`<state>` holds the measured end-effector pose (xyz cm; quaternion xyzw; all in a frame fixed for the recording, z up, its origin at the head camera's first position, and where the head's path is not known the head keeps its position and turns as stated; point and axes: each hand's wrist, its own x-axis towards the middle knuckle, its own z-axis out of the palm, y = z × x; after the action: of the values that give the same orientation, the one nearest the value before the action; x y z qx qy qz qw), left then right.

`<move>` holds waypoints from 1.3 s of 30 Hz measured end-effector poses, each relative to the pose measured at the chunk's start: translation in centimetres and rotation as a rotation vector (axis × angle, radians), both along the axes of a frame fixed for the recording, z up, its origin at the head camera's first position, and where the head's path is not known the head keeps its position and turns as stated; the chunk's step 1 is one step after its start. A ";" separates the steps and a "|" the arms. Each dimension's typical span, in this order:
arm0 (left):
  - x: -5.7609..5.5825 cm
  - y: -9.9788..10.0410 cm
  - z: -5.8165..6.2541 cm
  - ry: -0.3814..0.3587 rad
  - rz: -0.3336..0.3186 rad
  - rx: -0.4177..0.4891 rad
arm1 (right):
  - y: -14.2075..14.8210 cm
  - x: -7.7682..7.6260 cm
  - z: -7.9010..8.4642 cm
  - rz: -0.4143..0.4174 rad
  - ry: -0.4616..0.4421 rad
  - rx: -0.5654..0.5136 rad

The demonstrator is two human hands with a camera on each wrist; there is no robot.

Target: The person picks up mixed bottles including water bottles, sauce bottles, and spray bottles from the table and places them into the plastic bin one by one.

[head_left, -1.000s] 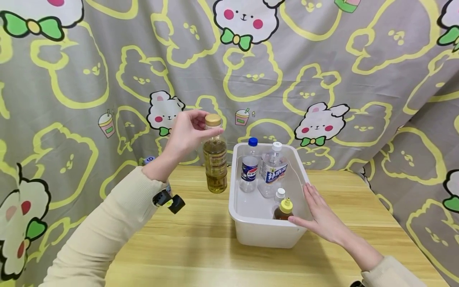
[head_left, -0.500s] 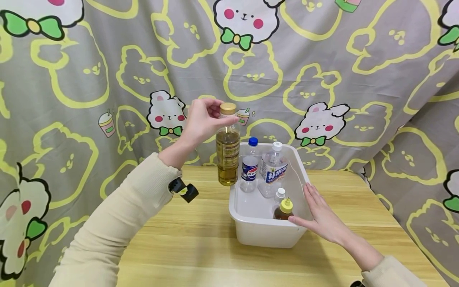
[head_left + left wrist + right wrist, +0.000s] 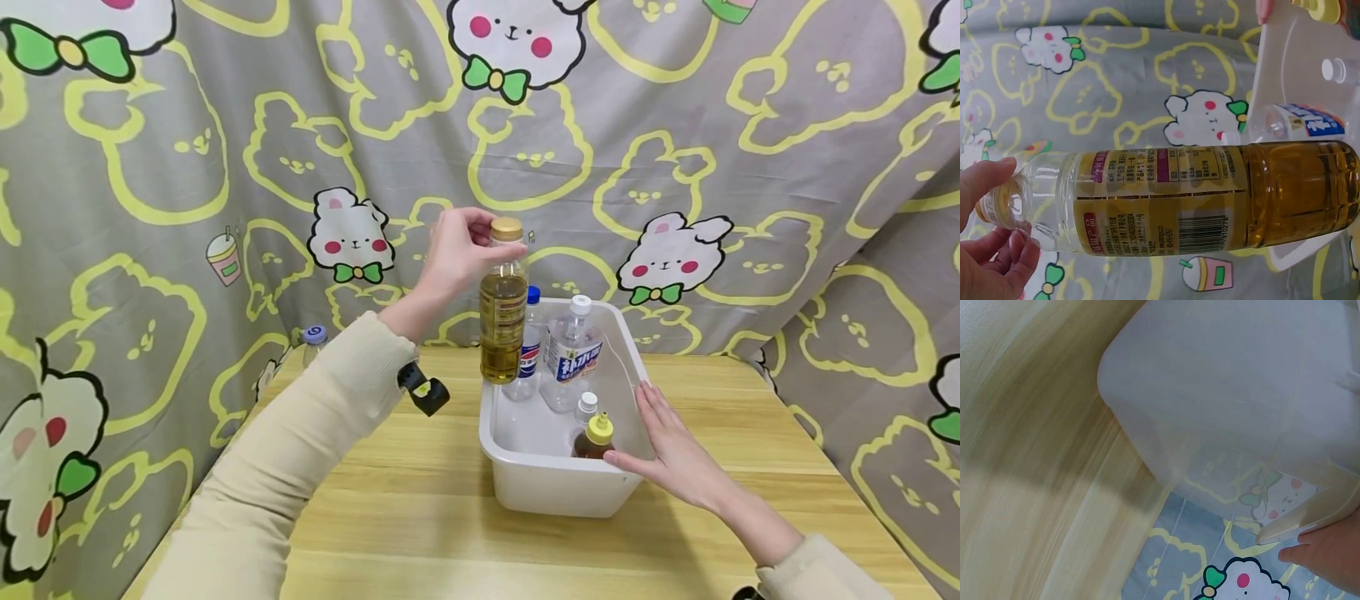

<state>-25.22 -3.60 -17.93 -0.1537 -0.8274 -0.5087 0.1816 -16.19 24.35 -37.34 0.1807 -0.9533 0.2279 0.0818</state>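
Observation:
My left hand pinches an oil bottle at its neck, just under the gold cap. The bottle hangs upright over the left rim of a white plastic tub, half filled with yellow oil. Its printed label and barcode face the left wrist view. My right hand rests on the tub's right rim, fingers straight, with the thumb by the near corner. Inside the tub stand a Pepsi bottle, partly hidden by the oil bottle, a clear bottle with a blue-and-white label, a small white-capped bottle and a yellow-capped brown bottle.
A bottle with a lilac cap stands at the table's back left, partly behind my left sleeve. The wooden table reaches to a patterned grey curtain behind and at both sides.
My left hand has carried the oil bottle rightward, from beside the tub to over its left rim, now in front of the Pepsi bottle. My right hand has stayed in place.

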 end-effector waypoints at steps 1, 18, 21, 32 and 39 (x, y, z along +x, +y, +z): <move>-0.1 0.2 -0.1 -0.007 0.002 0.001 | 0.0 0.0 0.0 0.000 0.001 0.002; -1.3 2.9 -1.4 -0.059 0.029 0.019 | 0.2 0.0 0.0 -0.004 0.006 0.005; -1.5 3.3 -1.9 -0.060 0.026 0.013 | 0.2 0.0 0.0 -0.005 0.008 0.005; -2.2 4.3 -4.4 -0.086 0.046 0.014 | 0.1 0.0 0.0 -0.007 0.005 0.005; -2.8 4.8 -6.1 -0.165 0.092 0.000 | 0.1 0.0 0.0 -0.009 -0.007 -0.003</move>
<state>-27.99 1.21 -24.04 -0.0732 -0.8459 -0.5106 0.1358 -16.16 24.41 -37.38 0.1753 -0.9541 0.2295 0.0798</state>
